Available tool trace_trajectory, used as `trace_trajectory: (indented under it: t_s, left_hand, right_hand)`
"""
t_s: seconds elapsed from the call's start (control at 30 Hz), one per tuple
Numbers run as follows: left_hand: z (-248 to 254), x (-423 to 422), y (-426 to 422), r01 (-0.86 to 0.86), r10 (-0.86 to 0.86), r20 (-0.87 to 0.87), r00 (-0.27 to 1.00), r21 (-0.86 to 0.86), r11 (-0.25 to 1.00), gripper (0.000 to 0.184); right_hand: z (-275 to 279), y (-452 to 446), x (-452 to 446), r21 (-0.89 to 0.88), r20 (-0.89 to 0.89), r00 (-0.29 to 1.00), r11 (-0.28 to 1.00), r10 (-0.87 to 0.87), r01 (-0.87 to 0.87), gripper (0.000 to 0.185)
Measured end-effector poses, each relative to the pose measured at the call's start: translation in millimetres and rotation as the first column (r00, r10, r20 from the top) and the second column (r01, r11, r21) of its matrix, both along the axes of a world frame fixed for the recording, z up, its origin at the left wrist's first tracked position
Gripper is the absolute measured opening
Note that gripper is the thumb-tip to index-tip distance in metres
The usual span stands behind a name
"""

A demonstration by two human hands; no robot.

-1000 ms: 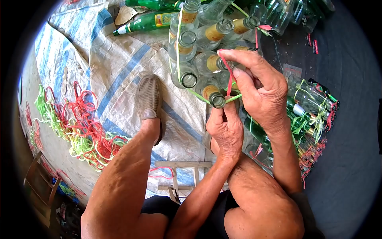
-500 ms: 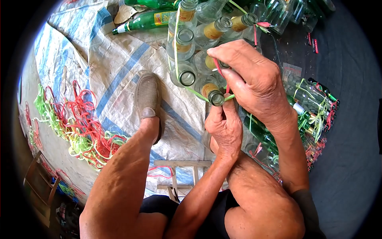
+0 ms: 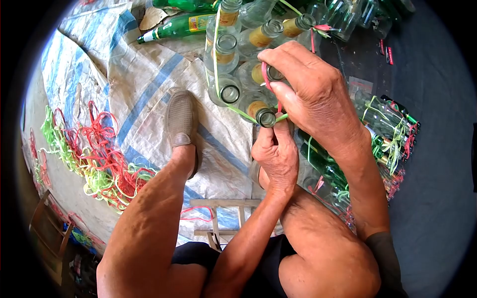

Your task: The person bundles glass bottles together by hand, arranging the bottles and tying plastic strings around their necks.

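Note:
Several clear glass bottles (image 3: 227,63) stand in a bunch, with a pale green plastic strap (image 3: 215,49) running round their necks. My left hand (image 3: 276,161) is closed in a pinch at the front bottle (image 3: 258,107), just below its mouth, where green and red strap ends meet. Above and to the right, my right hand (image 3: 318,89) has its thumb and forefinger pinched on a red plastic strap (image 3: 265,77). That strap curves beside the mouth of another clear bottle (image 3: 274,73); my hand partly covers this bottle. Whether the strap encircles the neck is hidden.
Green bottles (image 3: 184,27) lie at the back left. A tangle of red and green straps (image 3: 107,154) lies on the left, beside a blue-striped woven sheet (image 3: 149,94). More tied bottles (image 3: 382,119) lie on the right. A wooden frame (image 3: 226,202) stands between my legs.
My right hand has shifted slightly, and the red strap now bows wider beside the bottle mouth. My left hand keeps its pinch at the front bottle. The whole view has moved a little.

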State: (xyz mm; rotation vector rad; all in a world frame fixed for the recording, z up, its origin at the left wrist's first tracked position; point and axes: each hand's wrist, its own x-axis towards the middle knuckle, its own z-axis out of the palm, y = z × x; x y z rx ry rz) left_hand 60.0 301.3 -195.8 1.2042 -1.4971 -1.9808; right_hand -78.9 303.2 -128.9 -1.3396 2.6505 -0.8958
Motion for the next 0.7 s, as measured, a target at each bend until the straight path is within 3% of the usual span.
trace_trajectory:
  t_s: [0.23,0.7]
  left_hand:
    - [0,-2,-1,-0.036,0.036,0.003,0.999,0.01,0.999,0.02]
    - [12,14,-5,0.035,-0.03,0.052,0.998,-0.091,0.995,0.021]
  right_hand:
    - [-6,2,-2,0.077,0.114,0.993,0.997,-0.018,0.009,0.018]
    - [-1,5,-7,0.11,0.133,0.991,0.993,0.027,-0.042,0.025]
